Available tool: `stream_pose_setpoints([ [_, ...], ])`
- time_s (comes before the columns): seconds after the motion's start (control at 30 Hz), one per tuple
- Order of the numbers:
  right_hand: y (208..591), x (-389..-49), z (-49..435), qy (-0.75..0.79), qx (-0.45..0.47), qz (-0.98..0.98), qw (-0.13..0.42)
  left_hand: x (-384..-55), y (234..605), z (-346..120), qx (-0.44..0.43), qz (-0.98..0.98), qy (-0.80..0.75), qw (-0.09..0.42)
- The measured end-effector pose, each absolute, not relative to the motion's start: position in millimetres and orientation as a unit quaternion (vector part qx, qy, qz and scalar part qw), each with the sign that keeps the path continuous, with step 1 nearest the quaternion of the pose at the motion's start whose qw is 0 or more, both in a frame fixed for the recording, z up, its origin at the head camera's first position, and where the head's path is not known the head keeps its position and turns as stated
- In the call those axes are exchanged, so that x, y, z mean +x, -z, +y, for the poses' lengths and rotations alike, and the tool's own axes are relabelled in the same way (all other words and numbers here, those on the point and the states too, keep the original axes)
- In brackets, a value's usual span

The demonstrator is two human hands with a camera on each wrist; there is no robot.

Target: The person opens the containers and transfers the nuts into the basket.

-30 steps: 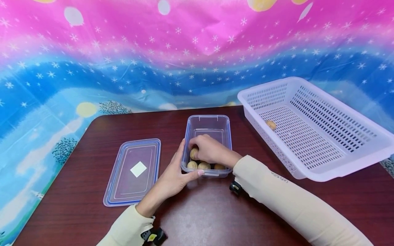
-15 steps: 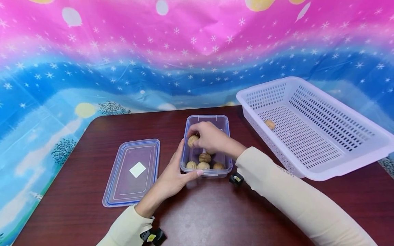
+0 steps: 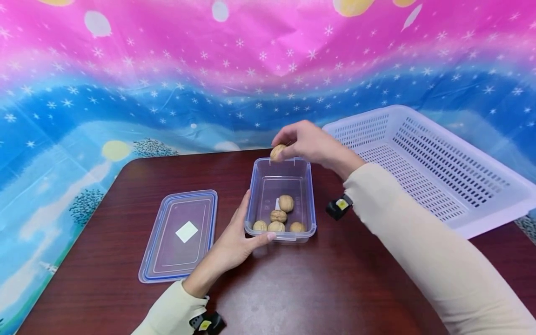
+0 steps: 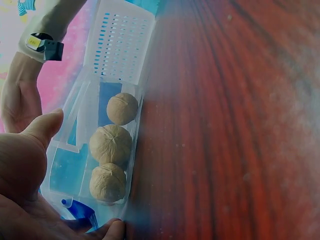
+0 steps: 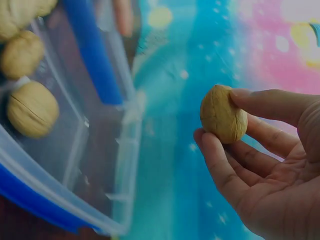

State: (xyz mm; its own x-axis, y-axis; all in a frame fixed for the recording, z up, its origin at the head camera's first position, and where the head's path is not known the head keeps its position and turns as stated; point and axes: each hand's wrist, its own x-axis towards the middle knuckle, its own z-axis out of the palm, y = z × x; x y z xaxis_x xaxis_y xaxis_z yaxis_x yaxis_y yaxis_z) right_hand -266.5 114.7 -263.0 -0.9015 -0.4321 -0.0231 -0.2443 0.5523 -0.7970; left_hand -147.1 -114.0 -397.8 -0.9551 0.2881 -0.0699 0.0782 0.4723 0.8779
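Note:
A walnut is pinched between the thumb and fingers of my right hand, raised over the far end of a clear plastic food container with a blue-edged rim. In the right wrist view that walnut is held apart from the container. Several walnuts lie at the container's near end, among them one walnut farthest from the near wall. My left hand grips the container's near left corner, thumb on the near rim and fingers along the left side. Three walnuts show through the wall in the left wrist view, one walnut in the middle.
The clear lid with a blue seal and a white square label lies flat to the left. At the right stands a large white slotted basket, partly behind my right arm. A printed cloth hangs behind the dark wooden table.
My right hand has lifted a walnut up out of the container toward its far end, uncovering the walnuts inside. The basket's walnut is now hidden behind my right arm. My left hand stays put.

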Motion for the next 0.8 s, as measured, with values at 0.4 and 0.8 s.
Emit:
stream_pose_setpoints([
  [0.4, 239.7, -279.7, 199.3, 0.515, -0.121, 0.838, 0.137, -146.2, 398.9, -113.5, 0.100, 0.859, -0.493, 0.100],
  [0.8, 273.1, -297.1, 277.3, 0.645, -0.068, 0.749, 0.133, -146.7, 399.3, -113.9, 0.100, 0.859, -0.493, 0.096],
])
